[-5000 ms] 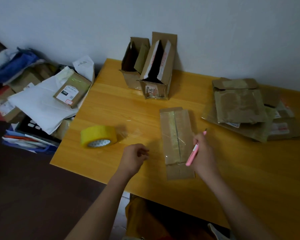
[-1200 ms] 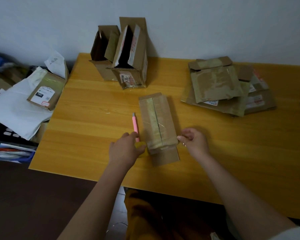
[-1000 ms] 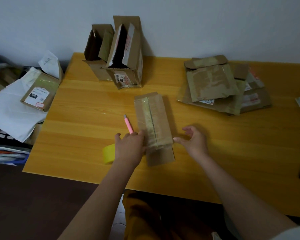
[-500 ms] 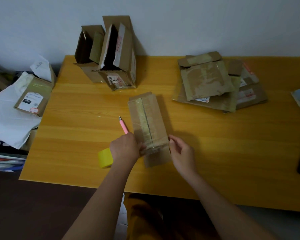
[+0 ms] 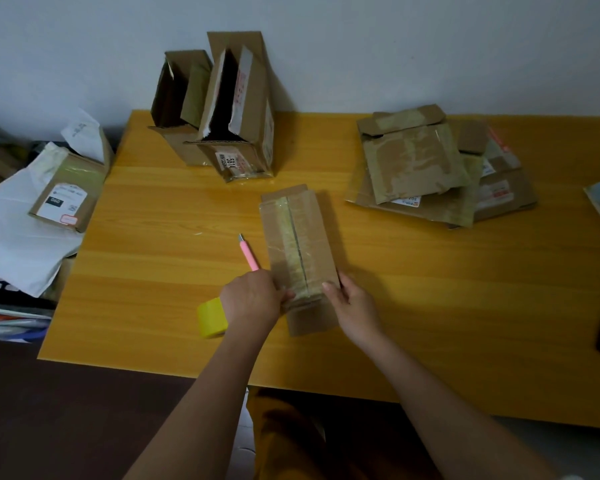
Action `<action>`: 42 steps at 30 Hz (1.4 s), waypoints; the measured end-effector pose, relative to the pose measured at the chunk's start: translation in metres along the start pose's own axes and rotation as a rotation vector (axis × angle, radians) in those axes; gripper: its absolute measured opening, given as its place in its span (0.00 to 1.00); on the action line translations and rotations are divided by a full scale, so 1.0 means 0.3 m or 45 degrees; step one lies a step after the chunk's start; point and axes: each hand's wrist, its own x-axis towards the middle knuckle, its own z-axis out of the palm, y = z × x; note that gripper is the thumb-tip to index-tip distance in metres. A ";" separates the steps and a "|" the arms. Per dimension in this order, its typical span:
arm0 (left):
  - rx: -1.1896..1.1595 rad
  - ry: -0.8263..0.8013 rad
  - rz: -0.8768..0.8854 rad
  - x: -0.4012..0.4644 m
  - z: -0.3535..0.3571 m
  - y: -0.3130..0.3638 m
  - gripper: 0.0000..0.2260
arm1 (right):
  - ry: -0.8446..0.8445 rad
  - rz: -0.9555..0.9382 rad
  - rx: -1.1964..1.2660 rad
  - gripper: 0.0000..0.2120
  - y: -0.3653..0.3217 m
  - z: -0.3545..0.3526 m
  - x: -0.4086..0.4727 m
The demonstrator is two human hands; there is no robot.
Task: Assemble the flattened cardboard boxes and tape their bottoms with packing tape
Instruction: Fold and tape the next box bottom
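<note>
The only writing that reads clearly is "5814", printed sideways on the white label of the nearer upright box (image 5: 238, 133); the labels on the flat pile and on the parcel off the desk's edge are too small to make out. Two assembled boxes stand at the desk's 12 o'clock edge against the wall, the nearer one touching the second upright box (image 5: 179, 105) on its left, both with flaps open. One taped box (image 5: 300, 251) lies at the middle of the desk (image 5: 153, 289), a yellowed strip of tape along its centre seam. The left hand (image 5: 252, 299) grips its near end at 7 o'clock, fingers curled onto the cardboard, and the right hand (image 5: 352, 303) holds the same end at 5 o'clock, thumb on top. One pink utility knife (image 5: 249, 253) lies just beside the box at its 9 o'clock, and one yellow tape roll (image 5: 211, 317) sits partly hidden behind the left wrist. A pile of flattened boxes (image 5: 430, 168) rests at 2 o'clock, its count unclear. The desk is orange-yellow wood grain against a plain pale wall (image 5: 395, 46). Off the desk at 9 o'clock sits a labelled parcel (image 5: 66, 199) on white mailer bags (image 5: 18, 237).
</note>
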 end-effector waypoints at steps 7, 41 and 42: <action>-0.026 0.036 0.041 -0.004 -0.003 -0.006 0.19 | 0.007 -0.022 -0.023 0.18 -0.002 -0.014 0.018; -0.246 -0.032 0.160 -0.042 0.014 -0.106 0.28 | 0.208 -0.107 -0.195 0.31 -0.049 0.071 0.070; -0.295 -0.061 0.113 -0.048 0.014 -0.128 0.30 | 0.222 -0.110 -0.197 0.31 -0.051 0.071 0.070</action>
